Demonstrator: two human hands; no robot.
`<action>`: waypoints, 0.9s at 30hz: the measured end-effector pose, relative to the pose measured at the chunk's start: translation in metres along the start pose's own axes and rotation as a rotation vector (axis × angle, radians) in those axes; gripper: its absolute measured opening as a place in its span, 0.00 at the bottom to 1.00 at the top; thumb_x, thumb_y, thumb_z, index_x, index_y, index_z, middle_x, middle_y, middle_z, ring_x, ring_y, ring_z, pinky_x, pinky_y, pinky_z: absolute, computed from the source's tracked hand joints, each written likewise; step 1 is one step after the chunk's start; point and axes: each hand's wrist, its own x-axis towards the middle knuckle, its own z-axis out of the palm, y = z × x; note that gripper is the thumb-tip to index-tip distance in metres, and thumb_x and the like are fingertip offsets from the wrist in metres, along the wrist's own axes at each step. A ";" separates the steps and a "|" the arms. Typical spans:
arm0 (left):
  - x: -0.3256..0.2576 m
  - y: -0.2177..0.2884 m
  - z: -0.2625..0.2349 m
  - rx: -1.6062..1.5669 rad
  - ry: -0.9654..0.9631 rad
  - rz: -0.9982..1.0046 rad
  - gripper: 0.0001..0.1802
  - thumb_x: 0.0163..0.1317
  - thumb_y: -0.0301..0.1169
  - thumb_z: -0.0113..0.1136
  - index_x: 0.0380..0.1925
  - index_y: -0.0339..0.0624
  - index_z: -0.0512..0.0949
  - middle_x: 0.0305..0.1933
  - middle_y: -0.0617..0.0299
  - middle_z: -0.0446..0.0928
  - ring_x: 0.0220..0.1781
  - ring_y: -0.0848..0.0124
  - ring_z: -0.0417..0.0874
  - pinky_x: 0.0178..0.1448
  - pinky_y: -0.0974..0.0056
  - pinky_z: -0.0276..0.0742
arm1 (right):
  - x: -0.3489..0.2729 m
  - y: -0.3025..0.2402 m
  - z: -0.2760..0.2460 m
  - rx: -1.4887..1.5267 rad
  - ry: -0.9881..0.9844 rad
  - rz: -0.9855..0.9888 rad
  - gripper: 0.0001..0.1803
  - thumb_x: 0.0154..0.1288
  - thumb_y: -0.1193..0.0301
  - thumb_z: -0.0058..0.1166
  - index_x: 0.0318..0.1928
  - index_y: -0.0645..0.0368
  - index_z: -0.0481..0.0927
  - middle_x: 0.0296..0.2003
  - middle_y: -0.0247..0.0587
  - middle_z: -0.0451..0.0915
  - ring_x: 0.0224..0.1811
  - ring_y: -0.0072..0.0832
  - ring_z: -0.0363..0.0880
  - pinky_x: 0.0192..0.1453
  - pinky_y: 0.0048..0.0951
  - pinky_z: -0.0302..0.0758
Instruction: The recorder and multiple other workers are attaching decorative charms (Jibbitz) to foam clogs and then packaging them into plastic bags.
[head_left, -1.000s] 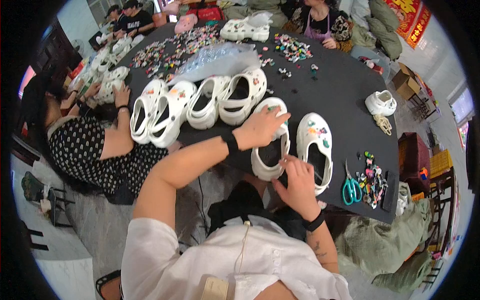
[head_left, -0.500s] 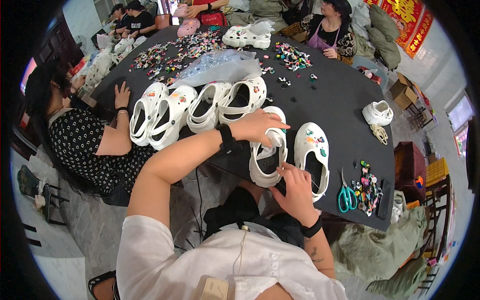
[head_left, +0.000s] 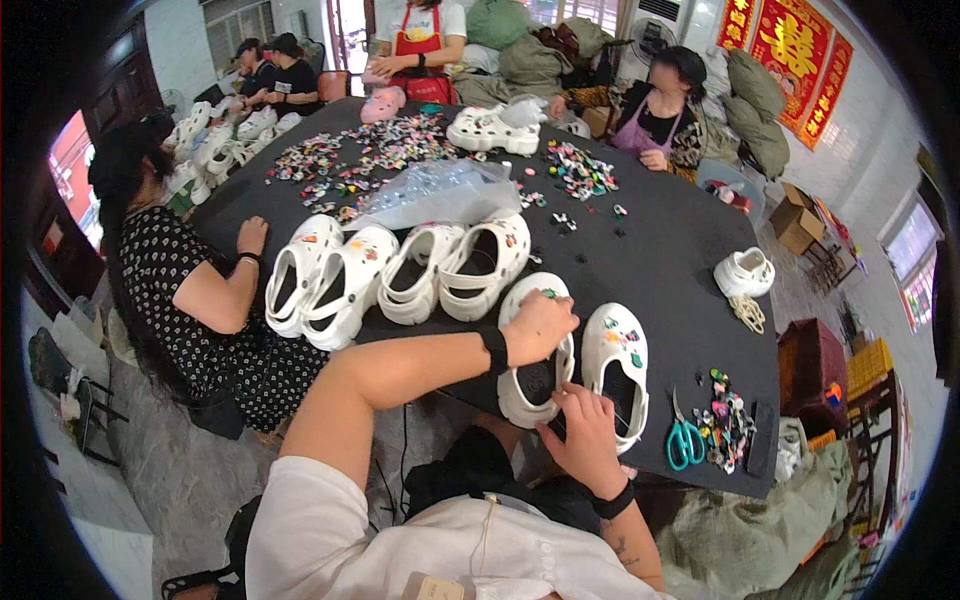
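Near the front edge of the round black table point(head_left: 660, 270), just in front of the person, lies a white foam clog point(head_left: 533, 352) with small charms pressed into its holes. The left hand point(head_left: 538, 326) rests over its toe, fingers curled down and gripping the upper, a black band on the wrist. The right hand point(head_left: 588, 432) is at the clog's heel opening, fingers bent and pinched together at the rim; whether they hold a charm cannot be told. Touching this clog on its right is a second white foam clog point(head_left: 617, 368) bearing colourful charms on its toe. Further right, close to the table's front-right edge, sit teal-handled scissors point(head_left: 684, 441), a small heap of coloured charms point(head_left: 727, 418) and a flat black phone-like slab point(head_left: 762, 452). Along the left edge a row of four white clogs point(head_left: 400, 270) stands side by side, with a crumpled clear plastic bag point(head_left: 440, 192) behind them. A single white clog point(head_left: 745, 272) sits near the right edge. Scattered coloured charms point(head_left: 370, 150) cover the far part of the table, where another pair of white clogs point(head_left: 493, 130) rests. A person in a black dotted dress point(head_left: 190, 290) sits at the left edge, one hand on the table.
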 end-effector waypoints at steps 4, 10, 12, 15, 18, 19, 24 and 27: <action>-0.003 -0.001 0.010 0.000 0.172 0.025 0.15 0.49 0.31 0.65 0.40 0.47 0.79 0.42 0.55 0.78 0.41 0.62 0.84 0.45 0.56 0.76 | -0.001 -0.001 0.000 0.006 0.008 0.002 0.26 0.49 0.68 0.68 0.50 0.59 0.75 0.52 0.44 0.76 0.54 0.41 0.74 0.59 0.41 0.65; -0.018 -0.024 0.006 -0.238 0.149 0.057 0.30 0.51 0.34 0.62 0.59 0.51 0.76 0.54 0.49 0.76 0.49 0.50 0.82 0.50 0.53 0.80 | -0.001 -0.002 0.000 -0.002 0.022 -0.012 0.28 0.48 0.68 0.70 0.51 0.58 0.75 0.53 0.43 0.76 0.54 0.41 0.73 0.60 0.42 0.64; -0.019 -0.041 0.000 -0.339 0.093 0.112 0.29 0.52 0.38 0.64 0.58 0.51 0.77 0.58 0.49 0.75 0.53 0.51 0.81 0.54 0.54 0.79 | -0.001 -0.001 -0.001 0.015 0.006 -0.014 0.28 0.48 0.68 0.70 0.51 0.58 0.76 0.53 0.43 0.76 0.54 0.41 0.73 0.60 0.42 0.64; -0.020 -0.064 -0.007 -0.630 -0.040 0.127 0.29 0.52 0.46 0.66 0.55 0.50 0.79 0.63 0.50 0.73 0.59 0.55 0.79 0.59 0.57 0.76 | -0.002 -0.001 -0.002 0.016 0.007 -0.016 0.28 0.48 0.67 0.70 0.51 0.58 0.76 0.54 0.43 0.76 0.54 0.41 0.73 0.60 0.42 0.64; -0.018 -0.075 -0.009 -0.991 -0.175 0.007 0.30 0.51 0.52 0.68 0.52 0.50 0.82 0.61 0.51 0.76 0.60 0.56 0.78 0.62 0.60 0.72 | -0.001 -0.001 -0.001 0.013 0.015 -0.018 0.27 0.49 0.67 0.70 0.51 0.58 0.76 0.54 0.43 0.76 0.54 0.41 0.73 0.59 0.42 0.65; -0.020 -0.074 -0.012 -0.921 -0.169 0.008 0.31 0.49 0.50 0.70 0.54 0.51 0.81 0.59 0.51 0.77 0.59 0.58 0.79 0.62 0.61 0.72 | 0.000 -0.002 -0.001 0.013 0.017 -0.014 0.27 0.49 0.67 0.70 0.51 0.58 0.76 0.54 0.43 0.76 0.54 0.41 0.73 0.59 0.42 0.65; -0.016 -0.037 0.006 -0.424 -0.014 -0.185 0.52 0.34 0.42 0.79 0.66 0.63 0.69 0.73 0.43 0.59 0.68 0.37 0.65 0.65 0.36 0.64 | 0.002 -0.002 -0.005 -0.006 0.012 -0.029 0.28 0.49 0.67 0.70 0.51 0.59 0.76 0.53 0.46 0.76 0.54 0.43 0.74 0.59 0.42 0.65; -0.005 -0.034 -0.005 -0.496 -0.146 -0.223 0.56 0.32 0.38 0.78 0.69 0.65 0.65 0.75 0.36 0.50 0.68 0.25 0.59 0.64 0.26 0.58 | 0.001 0.000 -0.006 -0.003 -0.001 -0.021 0.28 0.50 0.66 0.69 0.52 0.58 0.75 0.55 0.44 0.76 0.54 0.39 0.74 0.60 0.41 0.65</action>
